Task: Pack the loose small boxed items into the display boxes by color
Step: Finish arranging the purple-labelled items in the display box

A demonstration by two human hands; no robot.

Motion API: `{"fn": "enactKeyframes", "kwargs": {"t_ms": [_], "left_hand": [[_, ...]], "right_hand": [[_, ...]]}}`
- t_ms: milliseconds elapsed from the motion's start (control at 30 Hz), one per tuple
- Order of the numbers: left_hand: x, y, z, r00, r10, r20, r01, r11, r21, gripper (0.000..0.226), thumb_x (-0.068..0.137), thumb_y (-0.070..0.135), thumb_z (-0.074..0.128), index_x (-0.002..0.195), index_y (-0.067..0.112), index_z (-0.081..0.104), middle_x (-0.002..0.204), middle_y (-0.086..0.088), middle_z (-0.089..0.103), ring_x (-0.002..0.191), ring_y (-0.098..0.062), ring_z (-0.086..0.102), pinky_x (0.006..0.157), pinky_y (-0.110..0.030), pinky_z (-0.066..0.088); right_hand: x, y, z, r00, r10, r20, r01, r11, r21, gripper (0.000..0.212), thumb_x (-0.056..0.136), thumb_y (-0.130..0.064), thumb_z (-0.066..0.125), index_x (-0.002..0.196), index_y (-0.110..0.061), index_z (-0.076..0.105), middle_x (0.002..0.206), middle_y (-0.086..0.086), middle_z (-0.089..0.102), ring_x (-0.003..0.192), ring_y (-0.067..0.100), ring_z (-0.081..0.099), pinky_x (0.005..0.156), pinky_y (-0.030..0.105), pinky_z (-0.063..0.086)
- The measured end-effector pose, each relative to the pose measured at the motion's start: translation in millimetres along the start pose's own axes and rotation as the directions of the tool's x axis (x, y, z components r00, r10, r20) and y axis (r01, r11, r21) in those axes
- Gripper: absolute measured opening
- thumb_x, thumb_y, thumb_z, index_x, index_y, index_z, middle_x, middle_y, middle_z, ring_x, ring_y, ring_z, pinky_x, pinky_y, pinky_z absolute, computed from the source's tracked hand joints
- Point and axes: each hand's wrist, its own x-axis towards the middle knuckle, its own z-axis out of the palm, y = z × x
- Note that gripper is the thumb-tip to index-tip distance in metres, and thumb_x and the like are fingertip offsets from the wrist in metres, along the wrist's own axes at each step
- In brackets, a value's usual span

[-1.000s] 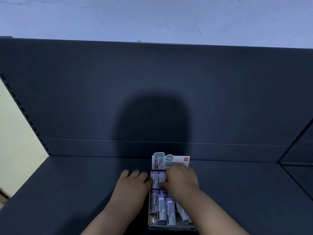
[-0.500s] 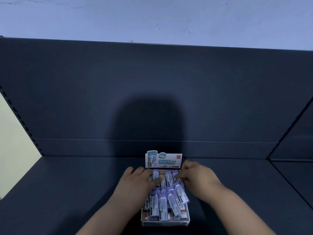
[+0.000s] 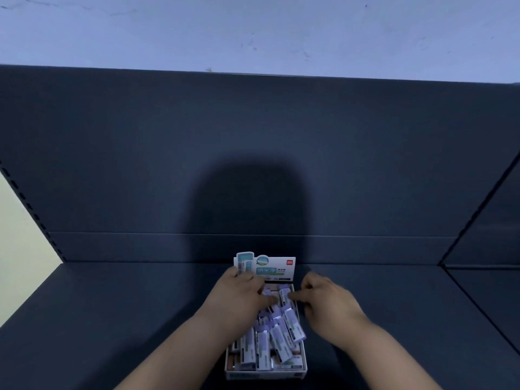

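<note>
A white display box (image 3: 266,374) with an upright printed header card (image 3: 277,268) stands on the dark shelf. It holds several small purple-and-white boxed items (image 3: 277,337), some upright and some leaning across each other. My left hand (image 3: 239,298) lies over the box's back left part, fingers resting on the items there. At the box's right side is my right hand (image 3: 327,301), fingers loosely bent. Its thumb tip touches one small purple box (image 3: 284,295) standing near the back, opposite my left thumb.
The dark blue shelf floor (image 3: 126,319) stretches to both sides of the box. A tall dark back panel (image 3: 253,150) rises behind it. A second shelf section (image 3: 489,291) joins at an angle on the right. A pale wall (image 3: 19,249) shows at the left.
My right hand came off the items and moved to the box's right side. My left hand slid forward onto the back left items. The small boxes now lie more jumbled.
</note>
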Motion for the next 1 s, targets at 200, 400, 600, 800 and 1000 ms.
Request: {"fn": "enactKeyframes", "kwargs": {"t_ms": [200, 400, 600, 800, 1000], "left_hand": [[4.0, 2.0, 6.9, 0.994, -0.089, -0.065, 0.083, 0.993, -0.082, 0.055, 0.092, 0.018, 0.051, 0.141, 0.038, 0.037, 0.121, -0.003, 0.048, 0.115, -0.024, 0.045, 0.096, -0.036, 0.029], [7.8, -1.6, 9.7, 0.994, -0.112, -0.006, 0.111, 0.988, -0.104, 0.053, 0.096, 0.016, 0.043, 0.144, 0.037, 0.032, 0.127, -0.004, 0.041, 0.123, -0.024, 0.037, 0.102, -0.034, 0.022], [6.1, -0.8, 9.0, 0.995, -0.101, 0.017, 0.102, 0.987, -0.126, 0.056, 0.095, 0.012, 0.044, 0.144, 0.035, 0.031, 0.137, -0.005, 0.037, 0.127, -0.022, 0.034, 0.105, -0.031, 0.017], [5.0, 0.8, 9.4, 0.993, -0.116, 0.015, 0.117, 0.981, -0.157, 0.055, 0.095, 0.012, 0.043, 0.143, 0.037, 0.033, 0.144, -0.003, 0.034, 0.133, -0.021, 0.029, 0.103, -0.035, 0.015], [5.9, 2.4, 14.4, 0.992, -0.127, 0.016, 0.128, 0.976, -0.173, 0.057, 0.092, 0.008, 0.046, 0.141, 0.035, 0.034, 0.148, -0.004, 0.029, 0.137, -0.022, 0.023, 0.104, -0.038, 0.013]], "right_hand": [[4.5, 2.4, 7.0, 1.0, -0.006, -0.014, 0.007, 0.996, 0.089, 0.037, 0.097, -0.023, 0.043, 0.129, -0.037, 0.056, 0.107, -0.014, 0.043, 0.111, 0.009, 0.047, 0.08, 0.018, 0.035], [9.7, 2.0, 9.1, 0.999, -0.002, -0.046, 0.008, 0.993, 0.116, 0.03, 0.097, -0.032, 0.048, 0.123, -0.032, 0.062, 0.117, -0.01, 0.051, 0.11, 0.01, 0.051, 0.083, 0.019, 0.038], [13.6, -1.4, 9.8, 0.999, 0.018, -0.035, -0.014, 0.993, 0.114, 0.03, 0.098, -0.033, 0.047, 0.125, -0.033, 0.06, 0.119, -0.01, 0.051, 0.111, 0.009, 0.052, 0.086, 0.019, 0.039], [11.8, 6.0, -4.8, 0.997, 0.082, -0.012, -0.074, 0.947, 0.312, 0.03, 0.088, -0.044, 0.061, 0.117, -0.035, 0.064, 0.104, -0.016, 0.054, 0.103, 0.004, 0.055, 0.089, 0.019, 0.044], [-2.8, 8.1, -16.4, 0.938, -0.071, 0.338, -0.009, 0.973, 0.23, 0.088, 0.063, -0.05, 0.081, 0.14, -0.038, 0.038, 0.118, -0.016, 0.039, 0.115, 0.002, 0.036, 0.097, 0.02, 0.034]]}}
